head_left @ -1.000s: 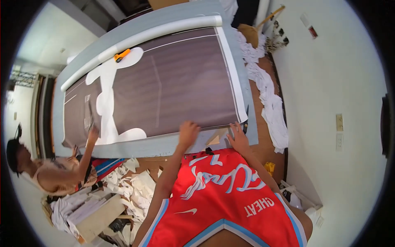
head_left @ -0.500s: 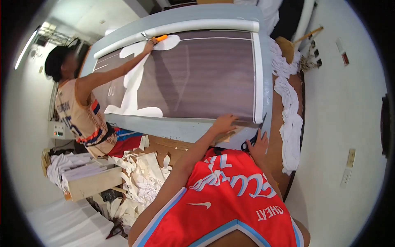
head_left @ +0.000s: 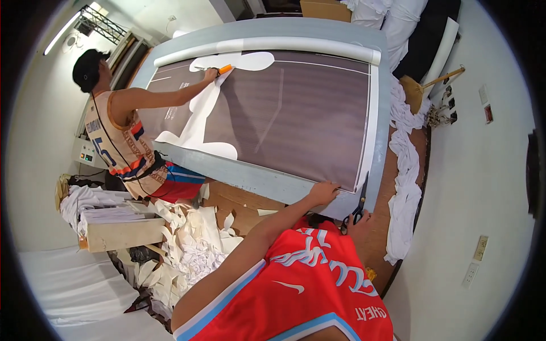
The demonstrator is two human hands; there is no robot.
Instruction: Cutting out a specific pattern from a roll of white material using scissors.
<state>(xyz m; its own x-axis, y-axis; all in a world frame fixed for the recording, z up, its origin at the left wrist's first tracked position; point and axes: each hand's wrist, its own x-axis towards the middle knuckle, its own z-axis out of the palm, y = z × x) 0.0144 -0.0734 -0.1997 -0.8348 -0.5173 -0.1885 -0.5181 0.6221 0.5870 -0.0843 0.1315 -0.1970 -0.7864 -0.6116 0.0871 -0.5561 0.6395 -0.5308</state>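
Note:
A large dark printed sheet (head_left: 318, 113) with a white border lies on a pale blue-grey table (head_left: 261, 179). At its near edge, close to the near right corner, my left hand (head_left: 324, 193) is closed on the edge; the fingertips are partly hidden. Black-handled scissors (head_left: 358, 211) are held by my right hand (head_left: 359, 223) just off the corner, blades pointing away from me along the right border. Across the sheet, a co-worker's hand (head_left: 212, 74) grips an orange-handled cutting tool (head_left: 226, 69) beside white cut-out shapes (head_left: 196, 122).
A white roll (head_left: 273, 44) lies along the table's far side. The co-worker (head_left: 122, 125) stands at the left. Paper scraps (head_left: 196, 244) pile on the floor near a box (head_left: 125, 234). White fabric (head_left: 405, 187) runs along the right wall, with a broom (head_left: 413, 91) further back.
My left hand has shifted to the sheet's near edge, whose corner now lies flatter. My right hand has closed around the scissors' handles, with the blades by the corner. The view has shifted.

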